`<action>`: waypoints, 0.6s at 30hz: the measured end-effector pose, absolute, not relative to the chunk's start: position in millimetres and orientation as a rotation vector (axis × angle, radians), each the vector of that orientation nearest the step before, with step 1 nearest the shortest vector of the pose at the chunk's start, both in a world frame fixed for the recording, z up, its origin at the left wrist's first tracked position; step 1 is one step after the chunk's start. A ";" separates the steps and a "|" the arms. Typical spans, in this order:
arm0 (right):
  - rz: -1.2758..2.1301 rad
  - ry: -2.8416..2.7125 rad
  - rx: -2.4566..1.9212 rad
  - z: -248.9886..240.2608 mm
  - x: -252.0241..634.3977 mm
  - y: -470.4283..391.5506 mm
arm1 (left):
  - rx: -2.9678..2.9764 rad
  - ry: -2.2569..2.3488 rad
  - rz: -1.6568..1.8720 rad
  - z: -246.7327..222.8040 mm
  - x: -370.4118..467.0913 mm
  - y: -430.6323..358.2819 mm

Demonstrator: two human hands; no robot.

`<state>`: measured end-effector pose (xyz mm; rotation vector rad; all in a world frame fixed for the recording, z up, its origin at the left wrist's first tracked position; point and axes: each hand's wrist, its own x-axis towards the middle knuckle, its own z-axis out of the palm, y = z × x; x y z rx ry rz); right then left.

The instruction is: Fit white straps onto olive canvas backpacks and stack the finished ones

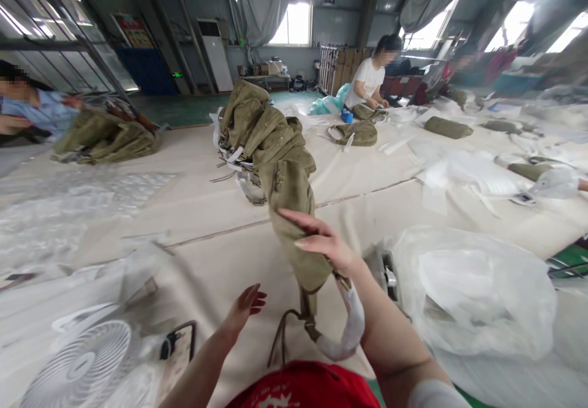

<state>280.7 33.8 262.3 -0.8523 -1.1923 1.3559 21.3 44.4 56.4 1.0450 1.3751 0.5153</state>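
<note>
An olive-green fabric bag lies on the pale table in front of me, its near end close to my body. My right hand rests on its right side with fingers stretched out. From the near end hangs a strap wrapped in white, with thin brown cords beside it. My left hand hovers left of the bag, holding nothing, fingers apart and slightly curled. Beyond, more olive bags are stacked in an overlapping row that meets the near one.
A white fan and a phone are at the lower left. Clear plastic bags fill the right side; plastic sheets lie left. People work across the table and at far left, with olive bags near them.
</note>
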 end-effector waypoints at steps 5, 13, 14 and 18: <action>1.660 -1.384 -0.909 199.6 223.0 45.4 | 0.771 1.230 0.587 69.5 4.6 44.0; 1.319 -1.004 -1.388 106.6 277.6 36.2 | 0.840 1.527 0.528 48.4 -13.9 24.7; 1.267 -1.014 -1.435 98.9 288.4 30.8 | 0.865 1.539 0.523 42.9 -14.5 22.3; 1.014 -1.085 -1.675 68.5 322.2 3.3 | 1.057 1.587 0.554 26.9 -11.8 28.0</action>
